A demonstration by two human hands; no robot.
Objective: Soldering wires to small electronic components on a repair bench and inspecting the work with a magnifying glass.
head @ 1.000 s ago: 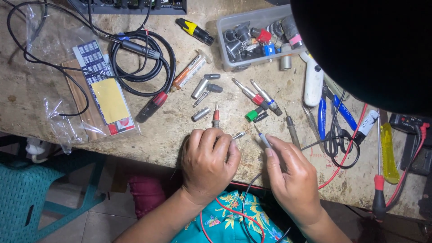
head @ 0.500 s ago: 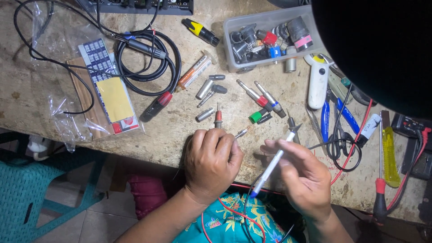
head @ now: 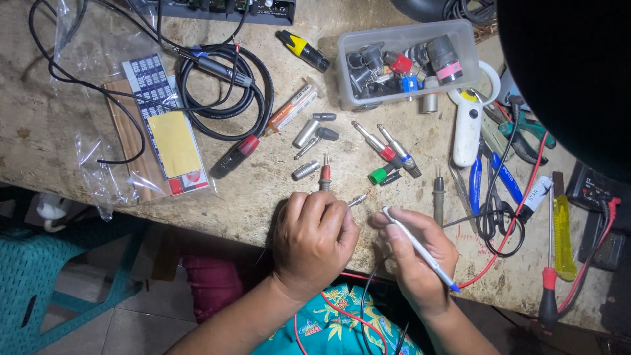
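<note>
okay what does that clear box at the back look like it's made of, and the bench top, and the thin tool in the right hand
Clear box: likely translucent plastic; the connectors show through its walls.
Bench top: looks like worn stone or concrete, pale, mottled, matte.
Thin tool in the right hand: a slim white, probably plastic, body with a blue end.

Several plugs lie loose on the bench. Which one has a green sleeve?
The short green plug, lying just below the two long metal jack plugs: the red-banded one and the blue-banded one. It alone is green, and it lies above the right hand.

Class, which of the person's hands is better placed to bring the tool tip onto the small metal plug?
Probably the right hand: it grips the slim tool, tip near the small metal plug pinched by the left hand.
</note>
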